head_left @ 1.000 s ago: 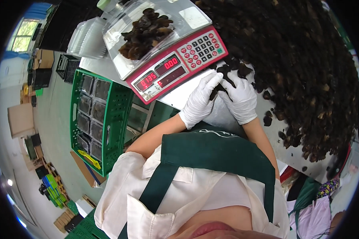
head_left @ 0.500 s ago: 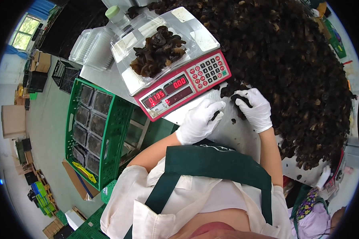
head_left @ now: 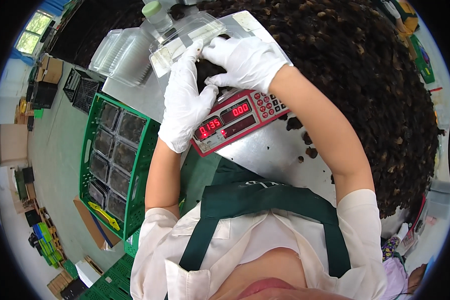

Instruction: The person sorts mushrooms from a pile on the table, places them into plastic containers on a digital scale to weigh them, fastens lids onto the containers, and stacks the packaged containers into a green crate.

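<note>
A clear plastic container [head_left: 197,29] with its lid folded back sits on the pan of a red weighing scale [head_left: 241,126] with lit red digits. Inside lies a clump of dark wood ear mushrooms [head_left: 204,71], mostly hidden by my gloved hands. My left hand [head_left: 186,100] lies along the container's left side, fingers stretched out and thumb apart. From the right, my right hand [head_left: 247,61] reaches over the clump, its fingers spread and its thumb near the left one. Loose mushroom pieces [head_left: 311,152] rest on the metal table below my right forearm.
A large heap of wood ears [head_left: 380,95] covers the table's right side. Stacked clear containers [head_left: 122,56] and a green-capped bottle [head_left: 157,15] stand at the far left. A green crate [head_left: 144,160] of filled boxes is at left. Another person [head_left: 397,272] is at lower right.
Both hands have moved from the table's front, where they had dark pieces in them, up and left onto the filled container on the scale.
</note>
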### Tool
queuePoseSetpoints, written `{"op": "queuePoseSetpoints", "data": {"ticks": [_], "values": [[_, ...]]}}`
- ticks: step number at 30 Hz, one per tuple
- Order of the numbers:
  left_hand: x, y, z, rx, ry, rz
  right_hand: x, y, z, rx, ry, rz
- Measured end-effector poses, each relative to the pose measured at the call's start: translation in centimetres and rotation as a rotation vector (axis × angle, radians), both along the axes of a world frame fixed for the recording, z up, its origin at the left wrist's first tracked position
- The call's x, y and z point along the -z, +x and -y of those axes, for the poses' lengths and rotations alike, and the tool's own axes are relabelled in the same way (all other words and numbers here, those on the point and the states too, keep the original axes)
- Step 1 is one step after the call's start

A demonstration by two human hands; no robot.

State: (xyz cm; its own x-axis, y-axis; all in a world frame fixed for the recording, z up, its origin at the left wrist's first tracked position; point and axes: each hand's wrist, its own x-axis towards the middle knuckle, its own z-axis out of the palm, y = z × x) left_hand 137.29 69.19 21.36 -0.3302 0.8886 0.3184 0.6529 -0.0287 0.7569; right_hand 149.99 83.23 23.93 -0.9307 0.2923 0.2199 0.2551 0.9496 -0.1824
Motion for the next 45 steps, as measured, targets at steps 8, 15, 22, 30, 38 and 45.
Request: {"op": "queuePoseSetpoints", "data": {"ticks": [8,15,22,30,38,45], "values": [[-0.1,-0.6,0.6,0.077,0.128,0.272,-3.2,-0.5,-2.4,0.063,-0.394,-0.405],[3.3,-4.9,-0.6,0.048,0.317,0.407,-1.2,5.8,0.6,0.328,-0.762,-0.606],[2.1,-7.3,0.6,0.055,0.317,0.413,7.2,18.7,7.1,0.686,-0.743,-0.472],[1.2,-8.2,0.9,-0.101,0.259,0.357,12.2,24.3,9.1,0.677,-0.243,-0.345],[-0.1,-13.5,-2.9,-0.309,-0.160,-0.334,9.4,21.5,7.2,0.767,-0.595,-0.504],[0.2,-15.5,-6.9,-0.370,-0.360,-0.364,1.4,10.6,3.1,0.329,-0.907,-0.659]]}}
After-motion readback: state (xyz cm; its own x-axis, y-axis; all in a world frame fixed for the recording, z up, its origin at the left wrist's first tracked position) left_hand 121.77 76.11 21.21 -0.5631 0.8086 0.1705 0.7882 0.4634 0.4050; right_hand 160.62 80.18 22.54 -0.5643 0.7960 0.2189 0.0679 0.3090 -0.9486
